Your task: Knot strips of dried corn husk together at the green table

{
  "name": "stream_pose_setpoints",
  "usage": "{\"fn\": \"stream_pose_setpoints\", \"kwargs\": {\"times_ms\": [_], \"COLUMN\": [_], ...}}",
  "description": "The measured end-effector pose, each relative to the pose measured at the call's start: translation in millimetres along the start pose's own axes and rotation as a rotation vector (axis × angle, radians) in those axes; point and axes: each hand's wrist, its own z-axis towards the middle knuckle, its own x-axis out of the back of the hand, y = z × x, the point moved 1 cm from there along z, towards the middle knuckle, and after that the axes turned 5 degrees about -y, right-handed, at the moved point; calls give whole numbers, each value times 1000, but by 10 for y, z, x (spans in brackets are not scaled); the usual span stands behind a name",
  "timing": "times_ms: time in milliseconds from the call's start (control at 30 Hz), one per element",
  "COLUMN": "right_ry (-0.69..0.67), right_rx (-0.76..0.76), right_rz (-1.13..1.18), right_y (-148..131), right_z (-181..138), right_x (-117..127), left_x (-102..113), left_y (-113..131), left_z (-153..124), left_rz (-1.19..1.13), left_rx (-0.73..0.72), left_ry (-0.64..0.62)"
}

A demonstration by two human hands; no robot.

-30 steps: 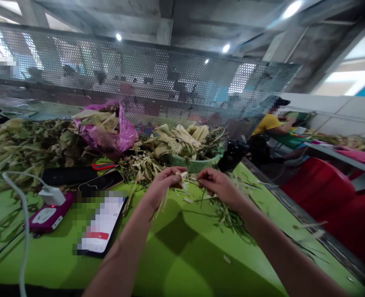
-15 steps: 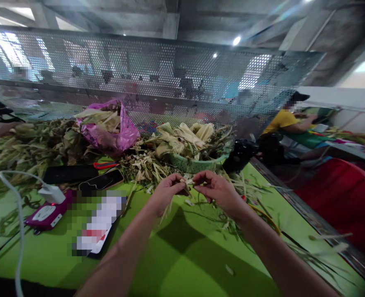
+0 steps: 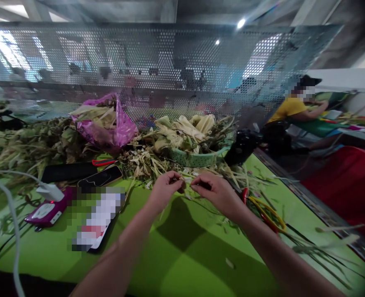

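Note:
My left hand (image 3: 166,189) is closed in a pinch over the green table, with a thin strip of dried husk partly showing at its fingertips. A few centimetres to its right, my right hand (image 3: 215,190) also pinches with thumb and forefinger; anything between them is too small to make out. Just beyond both hands lie pale husk scraps (image 3: 148,163). Behind these stands a green basket (image 3: 194,159) heaped with dried husks (image 3: 190,130). Scissors with red and yellow handles (image 3: 270,216) rest beside my right forearm, partly hidden by it.
A pink plastic bag (image 3: 125,130) of husks stands by a leafy heap (image 3: 46,140). On the left are phones (image 3: 100,178), a red-handled cutter (image 3: 103,162), a purple power strip (image 3: 48,212) and a white cable (image 3: 13,210). A dark object (image 3: 244,146) flanks the basket. A co-worker (image 3: 290,109) sits right.
My hands stay close together; the right fingers have closed more and come nearer the left. The husk strip shows less at my left hand. The camera view has tilted slightly downward.

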Motion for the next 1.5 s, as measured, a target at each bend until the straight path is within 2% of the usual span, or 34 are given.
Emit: {"fn": "stream_pose_setpoints", "kwargs": {"times_ms": [167,300,367,467,533,600,733,867,1033,1200,1267,1333,1400,1500], "right_ry": [-6,8,31,42,32,39,116,135,82,54,41,44,62,76], "right_rx": [161,195,153,5,-72,-74,63,191,249,300,313,305,264,122], "right_rz": [-114,-96,-10,218,363,395,153,-113,-388,-505,-483,-399,-243,67], "right_y": [-137,-72,0,103,142,147,72,-36,-81,-75,-68,-53,-27,35], "right_z": [-44,-18,12,55,68,66,23,-40,-83,-84,-74,-53,-21,34], "right_x": [41,64,65,32,-11,-54,-94,-95,-133,-162,-141,-95,-38,7], "left_x": [-25,-54,-72,-96,-102,-96,-69,-55,-61,-102,-114,-110,-91,-60], "left_y": [0,-11,4,53,82,92,59,42,38,51,69,81,83,88], "left_z": [-36,-64,-77,-92,-93,-82,-53,-39,-42,-113,-138,-138,-118,-85], "left_rz": [262,381,326,76,-89,-199,-299,-227,51,531,715,771,643,237], "left_rx": [-17,-66,-38,44,75,82,98,66,36,-52,-121,-138,-76,45], "left_ry": [17,-91,-169,-243,-240,-187,-41,25,76,43,21,-33,-136,-292]}}
